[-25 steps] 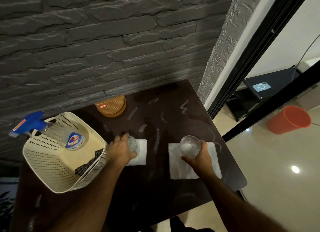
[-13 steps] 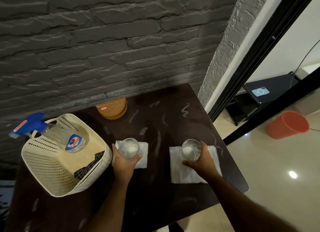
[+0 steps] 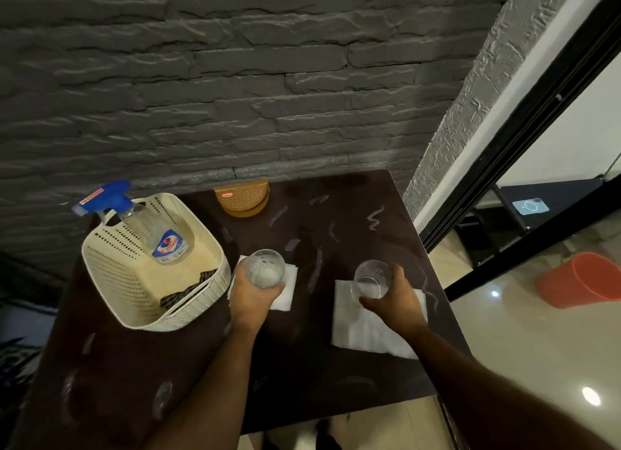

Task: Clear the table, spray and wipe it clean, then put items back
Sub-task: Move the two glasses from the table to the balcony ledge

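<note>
Your left hand (image 3: 252, 293) is curled around a clear glass (image 3: 266, 268), fingers and thumb wrapped about its lower part, holding it over the small white napkin (image 3: 287, 290) that lies just right of the cream basket (image 3: 134, 281); whether the glass base touches the napkin you cannot tell. Your right hand (image 3: 395, 296) grips a second clear glass (image 3: 371, 280) from its right side, over the far left corner of the larger white napkin (image 3: 363, 332), well to the right of the basket. The basket stands on the dark table (image 3: 302, 365) near its left edge, and the spray bottle (image 3: 148, 227) leans inside it with the blue trigger head poking over the far rim, while a dark striped cloth (image 3: 188, 286) lies in the basket's near corner. A brown woven coaster holder (image 3: 242, 197) sits beyond the basket to its right, against the grey stone wall (image 3: 235, 80). Pale streaks mark the tabletop to the right of the basket.
</note>
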`<state>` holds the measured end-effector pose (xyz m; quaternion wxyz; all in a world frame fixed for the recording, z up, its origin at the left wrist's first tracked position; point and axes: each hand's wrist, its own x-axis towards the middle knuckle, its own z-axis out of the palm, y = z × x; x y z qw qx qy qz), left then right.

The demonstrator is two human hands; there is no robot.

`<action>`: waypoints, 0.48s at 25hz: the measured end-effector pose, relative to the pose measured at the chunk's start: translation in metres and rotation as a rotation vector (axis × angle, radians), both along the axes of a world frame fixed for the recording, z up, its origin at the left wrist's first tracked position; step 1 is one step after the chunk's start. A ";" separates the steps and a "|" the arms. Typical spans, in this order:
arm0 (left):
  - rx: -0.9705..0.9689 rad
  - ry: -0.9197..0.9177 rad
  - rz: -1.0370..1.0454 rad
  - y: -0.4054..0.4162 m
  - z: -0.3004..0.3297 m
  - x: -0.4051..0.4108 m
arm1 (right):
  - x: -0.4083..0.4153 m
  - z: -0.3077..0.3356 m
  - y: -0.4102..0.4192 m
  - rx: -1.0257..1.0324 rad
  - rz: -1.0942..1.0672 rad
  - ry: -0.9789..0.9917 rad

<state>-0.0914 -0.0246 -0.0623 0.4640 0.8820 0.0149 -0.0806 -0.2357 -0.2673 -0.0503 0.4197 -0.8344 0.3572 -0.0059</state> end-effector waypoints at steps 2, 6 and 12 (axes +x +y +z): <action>0.008 -0.023 0.008 0.004 0.008 -0.006 | 0.007 0.012 0.004 -0.030 0.078 -0.052; -0.028 -0.027 0.038 0.013 0.025 -0.021 | 0.021 0.034 0.022 -0.021 0.162 -0.140; -0.126 -0.067 0.193 0.072 0.051 -0.070 | 0.030 0.058 0.075 -0.017 0.401 -0.129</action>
